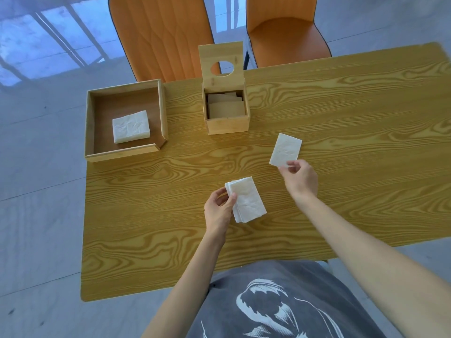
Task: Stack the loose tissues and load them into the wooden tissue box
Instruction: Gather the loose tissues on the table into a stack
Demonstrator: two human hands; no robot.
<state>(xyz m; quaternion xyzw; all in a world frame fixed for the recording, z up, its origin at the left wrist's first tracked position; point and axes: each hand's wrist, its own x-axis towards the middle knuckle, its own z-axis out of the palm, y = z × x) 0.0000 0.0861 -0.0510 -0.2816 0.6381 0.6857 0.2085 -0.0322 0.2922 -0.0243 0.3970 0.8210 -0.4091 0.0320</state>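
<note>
My left hand (218, 208) pinches the left edge of a small stack of white folded tissues (247, 200) near the table's middle. To the right, my right hand (300, 179) holds one folded tissue (285, 150) by its near corner, slightly above the table. The wooden tissue box (228, 123) stands further back with its lid (220, 53), which has a round hole, raised upright. Tissues lie inside it in shadow. At the left, a shallow wooden tray (122, 152) holds another stack of tissues (131, 126).
The wood-grain table (341, 113) reaches to the right and toward me. Two orange chairs (161, 37) stand behind its far edge. Pale tiled floor surrounds the table.
</note>
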